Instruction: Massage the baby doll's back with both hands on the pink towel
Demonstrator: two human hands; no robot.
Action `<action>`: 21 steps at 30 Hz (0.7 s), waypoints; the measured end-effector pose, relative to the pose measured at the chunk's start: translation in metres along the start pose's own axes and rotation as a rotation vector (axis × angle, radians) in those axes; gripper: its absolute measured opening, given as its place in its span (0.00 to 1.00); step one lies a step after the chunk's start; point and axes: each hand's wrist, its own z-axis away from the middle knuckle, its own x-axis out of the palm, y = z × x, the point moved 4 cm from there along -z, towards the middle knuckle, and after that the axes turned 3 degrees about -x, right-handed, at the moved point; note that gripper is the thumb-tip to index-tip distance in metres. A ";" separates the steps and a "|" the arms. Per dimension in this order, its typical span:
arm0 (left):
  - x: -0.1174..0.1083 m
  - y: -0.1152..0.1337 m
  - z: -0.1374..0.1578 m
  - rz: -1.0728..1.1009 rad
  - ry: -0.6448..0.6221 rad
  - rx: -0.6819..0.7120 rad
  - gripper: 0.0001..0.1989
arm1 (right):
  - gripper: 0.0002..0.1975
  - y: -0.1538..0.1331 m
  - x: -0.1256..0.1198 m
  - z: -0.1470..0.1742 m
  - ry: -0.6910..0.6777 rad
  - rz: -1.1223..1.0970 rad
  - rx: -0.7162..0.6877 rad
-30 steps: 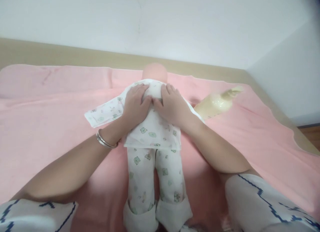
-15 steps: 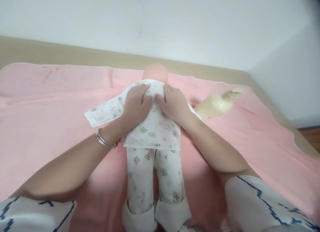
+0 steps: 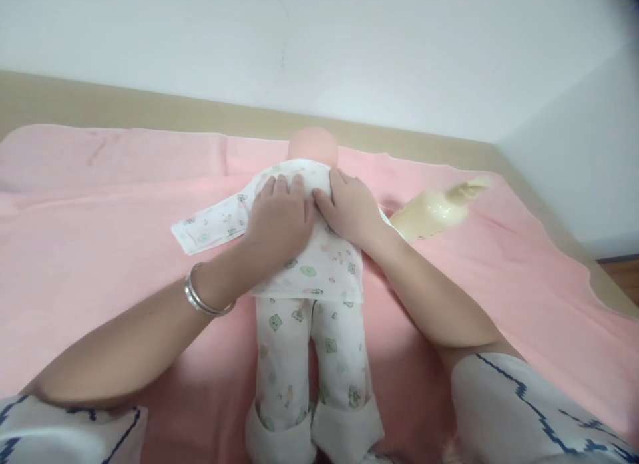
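Shirt (image 3: 332, 274) beneath left hand (image 3: 280, 216) and right hand (image 3: 353, 210), both unclenched, grasping nothing; best to smooth outward, lightly, evenly.

No readable text or labels.

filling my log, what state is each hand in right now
Left hand: open, over the shirt, holding nothing; contact unclear.
Right hand: open, palm down on the shirt, holding nothing.
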 end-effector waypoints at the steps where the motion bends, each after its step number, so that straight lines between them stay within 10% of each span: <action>1: 0.001 0.005 0.005 -0.032 -0.014 -0.006 0.29 | 0.23 0.000 0.000 0.000 0.000 0.002 -0.004; 21: 0.007 0.003 0.003 0.236 -0.090 -0.070 0.34 | 0.16 -0.022 -0.028 0.025 -0.155 0.263 -0.051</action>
